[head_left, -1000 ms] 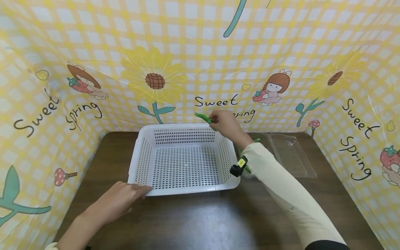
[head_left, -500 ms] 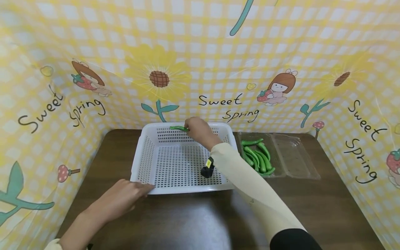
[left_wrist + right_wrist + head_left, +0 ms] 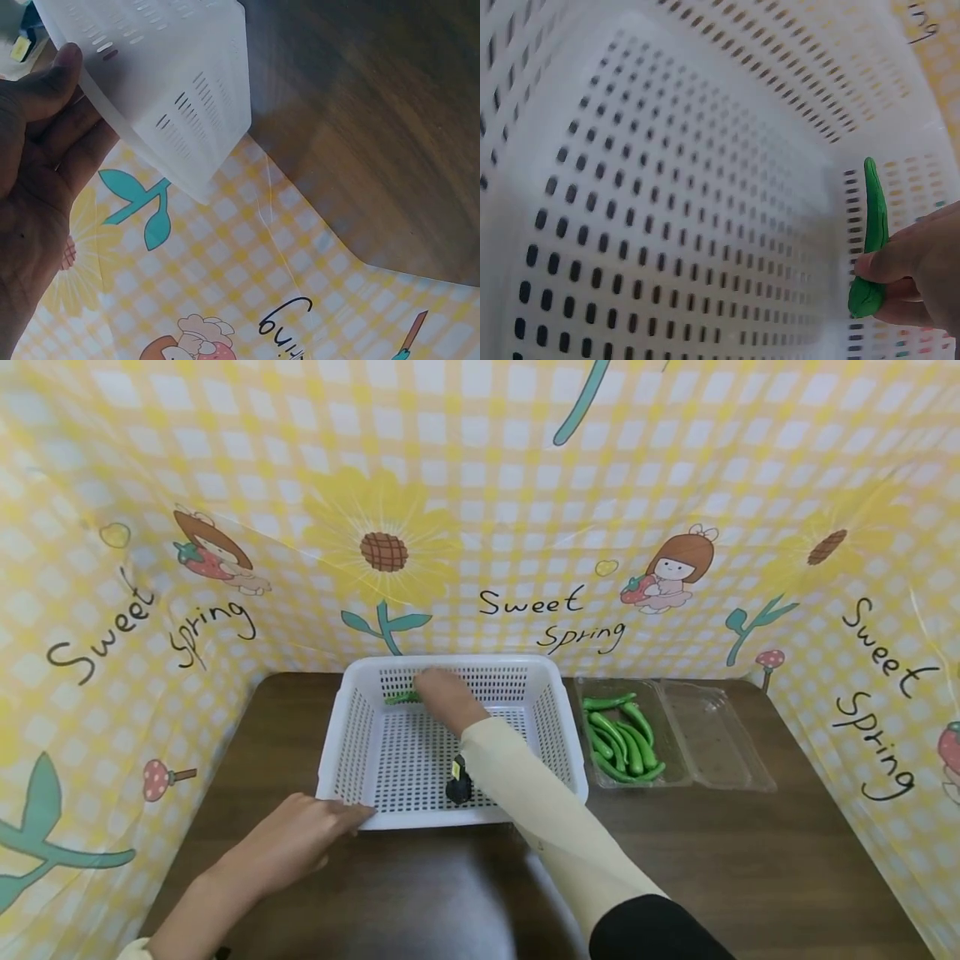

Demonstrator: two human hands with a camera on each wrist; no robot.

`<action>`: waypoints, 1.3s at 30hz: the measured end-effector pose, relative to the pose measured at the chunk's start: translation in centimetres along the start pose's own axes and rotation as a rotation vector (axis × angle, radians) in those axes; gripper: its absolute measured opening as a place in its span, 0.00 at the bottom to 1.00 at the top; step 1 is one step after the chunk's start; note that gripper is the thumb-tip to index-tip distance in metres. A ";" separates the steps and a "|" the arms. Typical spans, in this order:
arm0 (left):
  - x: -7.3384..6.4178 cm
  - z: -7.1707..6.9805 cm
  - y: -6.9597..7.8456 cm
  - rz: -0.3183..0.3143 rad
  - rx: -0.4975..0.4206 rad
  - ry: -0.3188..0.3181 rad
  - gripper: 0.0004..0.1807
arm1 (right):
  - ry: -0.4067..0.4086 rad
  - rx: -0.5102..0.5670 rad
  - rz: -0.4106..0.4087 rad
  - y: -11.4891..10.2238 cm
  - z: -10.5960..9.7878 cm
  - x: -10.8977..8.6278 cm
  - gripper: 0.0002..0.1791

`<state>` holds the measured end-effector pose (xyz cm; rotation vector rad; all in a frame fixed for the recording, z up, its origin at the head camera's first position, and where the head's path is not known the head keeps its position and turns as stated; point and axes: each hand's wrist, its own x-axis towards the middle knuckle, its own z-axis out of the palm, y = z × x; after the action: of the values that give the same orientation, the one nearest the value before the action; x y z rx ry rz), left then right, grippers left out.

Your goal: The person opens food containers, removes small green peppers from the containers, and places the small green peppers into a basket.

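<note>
My right hand (image 3: pixel 447 700) is down inside the white plastic basket (image 3: pixel 457 819), near its back wall. Between thumb and fingers it pinches a green chili pepper (image 3: pixel 876 217), whose slim tip points away from the hand in the right wrist view. In the head view most of that pepper is hidden by the hand. My left hand (image 3: pixel 300 835) holds the basket's rim at the near left corner; the left wrist view shows the thumb (image 3: pixel 66 67) at the rim's edge. Several more green chili peppers (image 3: pixel 633 747) lie in a clear plastic box (image 3: pixel 678 760) right of the basket.
The clear box's lid (image 3: pixel 720 739) lies folded open to the right on the dark wooden table (image 3: pixel 420 893). A yellow checked cloth (image 3: pixel 517 527) with printed flowers stands up behind the table and along both sides.
My right hand has carried the chili pepper left and down, from above the basket's back right rim to inside it. This uncovers the peppers in the box. The left hand stays at the rim.
</note>
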<state>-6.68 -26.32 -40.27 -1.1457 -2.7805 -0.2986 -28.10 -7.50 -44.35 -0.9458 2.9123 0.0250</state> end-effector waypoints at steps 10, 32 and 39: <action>0.1 -0.1 0.0 -0.025 -0.021 0.000 0.24 | -0.006 -0.072 -0.029 -0.8 1.1 0.2 0.10; -0.1 0.1 0.0 -0.038 -0.020 0.011 0.24 | -0.040 -0.117 -0.041 0.0 -0.7 0.0 0.08; 0.0 0.2 0.2 -0.051 -0.043 0.008 0.23 | 0.031 0.124 -0.007 5.4 -6.0 -2.6 0.07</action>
<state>-6.54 -26.12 -40.46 -1.0819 -2.8132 -0.3693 -29.59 -1.80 -38.17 -0.9440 2.8991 -0.1702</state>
